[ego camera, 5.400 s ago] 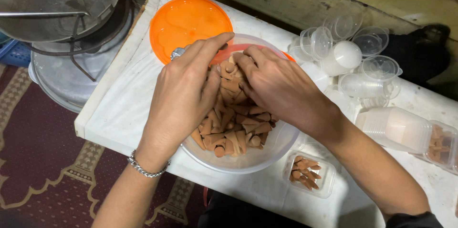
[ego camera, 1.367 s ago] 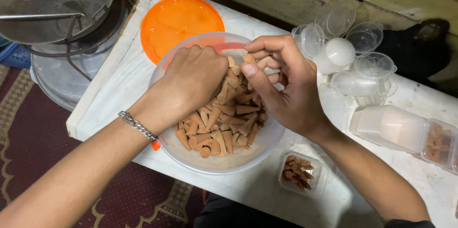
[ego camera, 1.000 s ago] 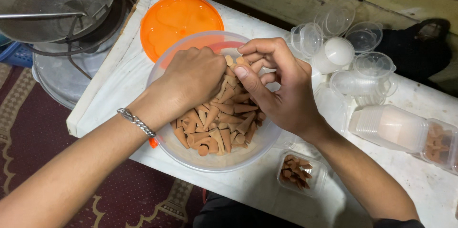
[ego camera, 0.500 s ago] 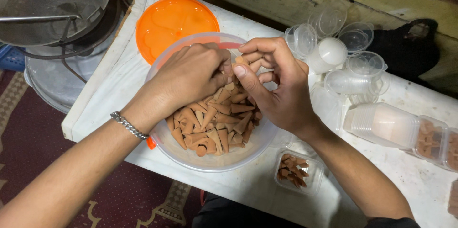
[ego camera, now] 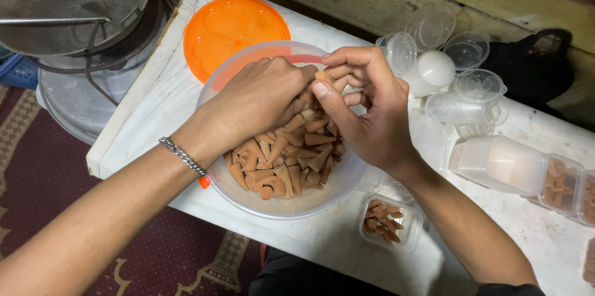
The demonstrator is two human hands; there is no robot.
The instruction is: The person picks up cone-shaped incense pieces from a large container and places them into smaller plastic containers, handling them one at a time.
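Right grip point(ego camera: 365, 107) pinches one cone point(ego camera: 321, 76), left grip point(ego camera: 263, 94) fisted in bowl point(ego camera: 282, 206); picking step, next needs a steady lift.

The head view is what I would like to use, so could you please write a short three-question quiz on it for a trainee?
1. True or false: the right hand pinches a brown cone between thumb and fingers.
2. Where is the left hand? A) on the orange lid B) in the clear bowl of cones C) on the small tray
3. What does the small clear tray near the table's front edge hold?

Key: 1 true; 2 B; 3 a few brown cones.
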